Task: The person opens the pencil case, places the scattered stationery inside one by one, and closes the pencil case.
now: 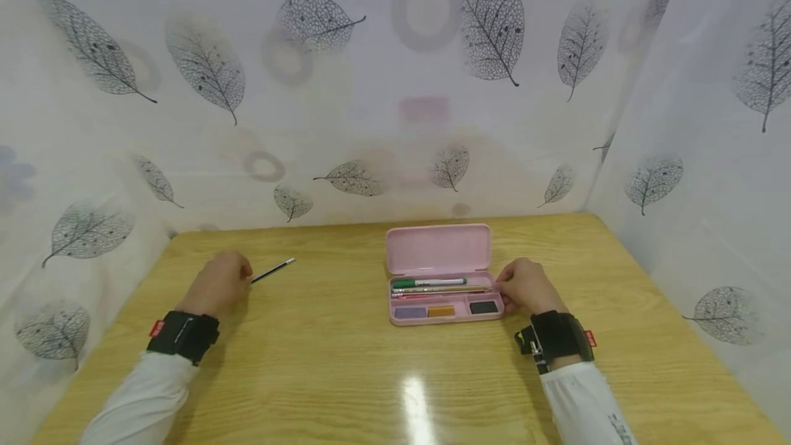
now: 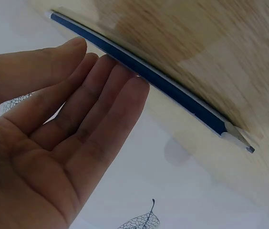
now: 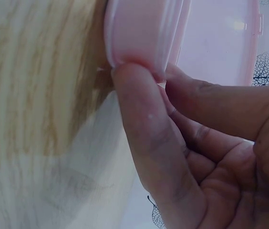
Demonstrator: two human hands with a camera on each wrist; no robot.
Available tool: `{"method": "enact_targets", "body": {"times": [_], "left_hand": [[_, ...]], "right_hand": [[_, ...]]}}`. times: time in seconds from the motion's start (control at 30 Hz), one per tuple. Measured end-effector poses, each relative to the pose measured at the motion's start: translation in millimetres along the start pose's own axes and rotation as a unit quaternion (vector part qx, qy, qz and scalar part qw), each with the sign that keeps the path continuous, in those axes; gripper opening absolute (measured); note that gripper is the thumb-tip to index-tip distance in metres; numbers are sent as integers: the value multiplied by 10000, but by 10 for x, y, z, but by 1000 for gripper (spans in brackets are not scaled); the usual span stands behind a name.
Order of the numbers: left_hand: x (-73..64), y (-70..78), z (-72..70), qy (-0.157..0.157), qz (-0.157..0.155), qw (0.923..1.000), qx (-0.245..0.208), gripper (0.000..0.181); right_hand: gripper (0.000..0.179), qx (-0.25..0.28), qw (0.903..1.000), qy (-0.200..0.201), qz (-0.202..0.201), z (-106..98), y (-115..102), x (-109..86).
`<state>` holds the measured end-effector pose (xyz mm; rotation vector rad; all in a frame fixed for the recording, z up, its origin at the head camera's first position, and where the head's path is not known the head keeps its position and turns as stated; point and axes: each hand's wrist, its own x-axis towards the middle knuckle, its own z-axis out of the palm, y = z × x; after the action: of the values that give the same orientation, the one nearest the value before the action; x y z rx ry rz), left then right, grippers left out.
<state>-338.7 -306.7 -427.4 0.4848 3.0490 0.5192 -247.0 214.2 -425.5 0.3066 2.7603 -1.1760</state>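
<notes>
A dark blue pencil with a pale eraser end lies on the table at the left. My left hand is beside it, fingers loosely bent. In the left wrist view the fingertips are right at the pencil, with the thumb spread away from them. An open pink pencil case sits right of centre, its lid tipped back. My right hand pinches the case's right end; in the right wrist view its thumb is at the rim and a finger on the end wall.
Inside the case are a green-capped marker, pencils, a purple-grey block, a yellow block and a dark block. Leaf-printed sheeting rises behind and beside the wooden table.
</notes>
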Motion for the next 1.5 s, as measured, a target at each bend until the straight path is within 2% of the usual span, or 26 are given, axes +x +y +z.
{"method": "enact_targets", "body": {"times": [0.1, 0.5, 0.83, 1.03, 1.3, 1.5], "left_hand": [[5, 0, 13, 40, 47, 10000, 74, 11], [38, 1, 65, -35, -155, 9998, 97, 8], [31, -3, 127, 41, -92, 9998, 190, 6], [19, -13, 156, 164, 85, 9996, 229, 6], [24, 150, 111, 380, 162, 9987, 286, 8], [27, 324, 63, 677, 415, 9962, 362, 12]], "right_hand": [[11, -18, 10000, 13, 25, -2, -6, 3], [11, -133, 9998, 8, 140, -5, -11, 26], [11, -132, 9997, 12, 191, 14, 1, 20], [11, -73, 9998, 6, 202, 21, -7, 11], [11, -44, 9998, 14, 174, 13, -4, 11], [11, -39, 9998, 14, 169, 8, -11, 3]]}}
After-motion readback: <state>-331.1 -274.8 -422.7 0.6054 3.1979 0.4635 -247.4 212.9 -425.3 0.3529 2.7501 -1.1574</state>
